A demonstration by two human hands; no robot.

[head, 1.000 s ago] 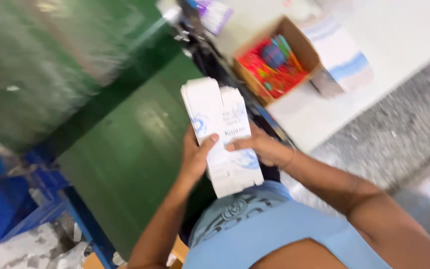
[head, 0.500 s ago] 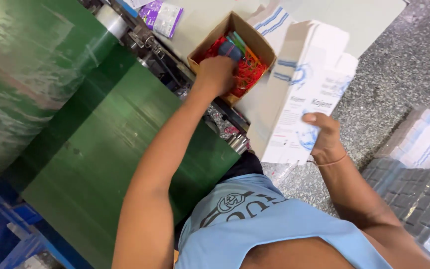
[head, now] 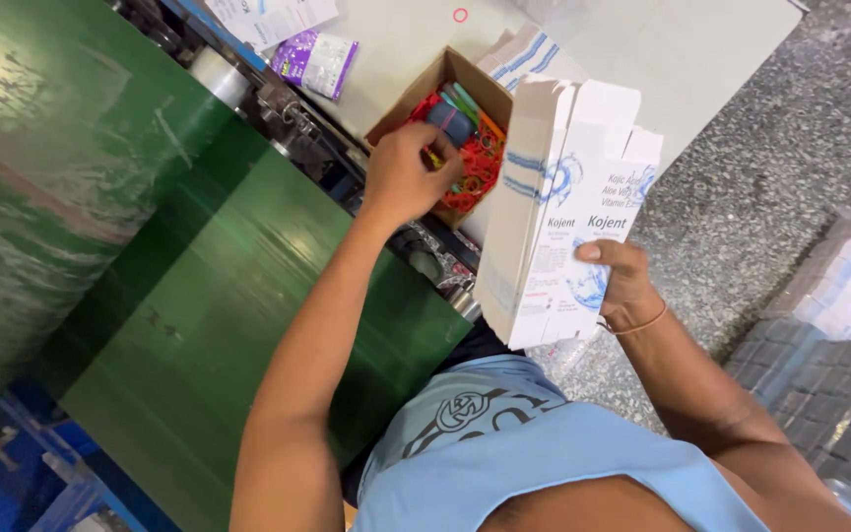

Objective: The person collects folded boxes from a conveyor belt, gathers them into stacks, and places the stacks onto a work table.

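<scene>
My right hand holds a stack of flat white-and-blue cartons upright, with the thumb across the front. My left hand reaches into an open brown cardboard box on the table. Its fingers are curled down onto the red, orange and green rubber bands that fill the box. The carton stack hangs just to the right of that box, over the table's edge.
A green conveyor belt runs along the left. On the pale table lie a purple packet, papers and more flat cartons. Wrapped carton bundles stand on the grey speckled floor at right.
A second ago both hands held the carton stack in front of me. My left hand has let go and gone into the box of rubber bands; my right hand alone carries the stack.
</scene>
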